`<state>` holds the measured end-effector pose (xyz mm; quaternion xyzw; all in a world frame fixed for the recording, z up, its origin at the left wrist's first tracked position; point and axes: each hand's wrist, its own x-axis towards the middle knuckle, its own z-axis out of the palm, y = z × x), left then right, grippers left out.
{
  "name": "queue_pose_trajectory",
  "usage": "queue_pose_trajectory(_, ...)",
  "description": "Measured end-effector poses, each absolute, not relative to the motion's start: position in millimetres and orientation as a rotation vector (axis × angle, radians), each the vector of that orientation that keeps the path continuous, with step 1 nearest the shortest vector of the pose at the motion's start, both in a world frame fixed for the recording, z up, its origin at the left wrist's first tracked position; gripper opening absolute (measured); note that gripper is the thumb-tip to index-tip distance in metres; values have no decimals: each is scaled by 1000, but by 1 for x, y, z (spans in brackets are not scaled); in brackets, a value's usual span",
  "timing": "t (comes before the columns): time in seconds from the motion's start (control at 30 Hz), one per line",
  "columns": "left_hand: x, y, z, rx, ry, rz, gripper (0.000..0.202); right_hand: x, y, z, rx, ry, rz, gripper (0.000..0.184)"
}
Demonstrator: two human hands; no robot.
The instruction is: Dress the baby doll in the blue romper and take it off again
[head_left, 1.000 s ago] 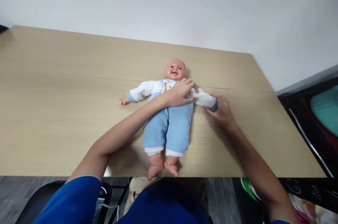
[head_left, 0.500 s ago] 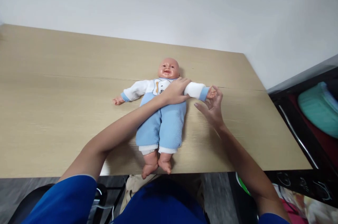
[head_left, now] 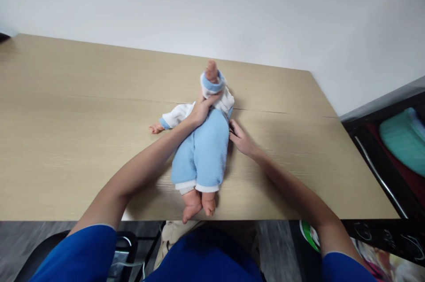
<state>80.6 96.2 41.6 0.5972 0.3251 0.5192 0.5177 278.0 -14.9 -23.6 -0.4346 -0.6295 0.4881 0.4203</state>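
A baby doll point(head_left: 204, 149) in a fluffy light-blue and white outfit lies on the table, its body tilted up on my right side. One of its arms is folded up across it, with the small hand pointing upward in front of the head, which is hidden. My left hand point(head_left: 200, 110) is closed around the white sleeve of that raised arm at the chest. Against the doll's side at the waist, my right hand point(head_left: 241, 139) holds on with curled fingers, their tips partly hidden behind the blue cloth.
The wooden table point(head_left: 99, 149) has its front edge just beneath the doll's feet. A white wall point(head_left: 166, 3) rises behind it. To the right of the table stands a teal basin point(head_left: 403, 138) on a dark surface.
The doll's arm on my right has swung up and inward over its face, and its body has rolled toward the left. My right hand has moved from the doll's hand to its side.
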Motion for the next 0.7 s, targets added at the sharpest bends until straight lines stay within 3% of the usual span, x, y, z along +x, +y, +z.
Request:
queue_pose_trajectory(0.3,38,105,55,1039,717,1347,60,201,19,-23,-1053,-1032,1377,78)
queue_pose_trajectory(0.6,2,124,45,1009,796,1411,64,213,12,-12,-1017,-1689,1294,62)
queue_pose_trajectory(0.7,-11,134,40,1185,795,1367,80,204,2,-14,-1035,-1736,1124,60)
